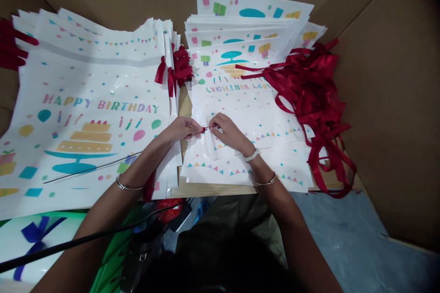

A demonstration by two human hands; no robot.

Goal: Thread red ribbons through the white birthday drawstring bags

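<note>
My left hand (187,128) is closed in a pinch, with a scrap of red ribbon (202,130) at its fingertips. A long thin dark rod (92,167) lies over the left stack and passes under my left forearm, in line with those fingers. Just beside, my right hand (222,126) is closed, its thumb and forefinger pinching something too small to make out near a dark tip. Both hands are over the top white birthday-print sheet (237,105) of the right pile, whose print faces upside down. Near its lower edge the sheet is creased.
A stack of white "Happy Birthday" sheets (103,82) with red ribbon ends (182,66) lies left. Loose red ribbons (309,87) are heaped right, hanging over the table edge (213,190). Cardboard walls (395,100) stand around. A black cable (103,233) crosses lower left, above a green crate (106,256).
</note>
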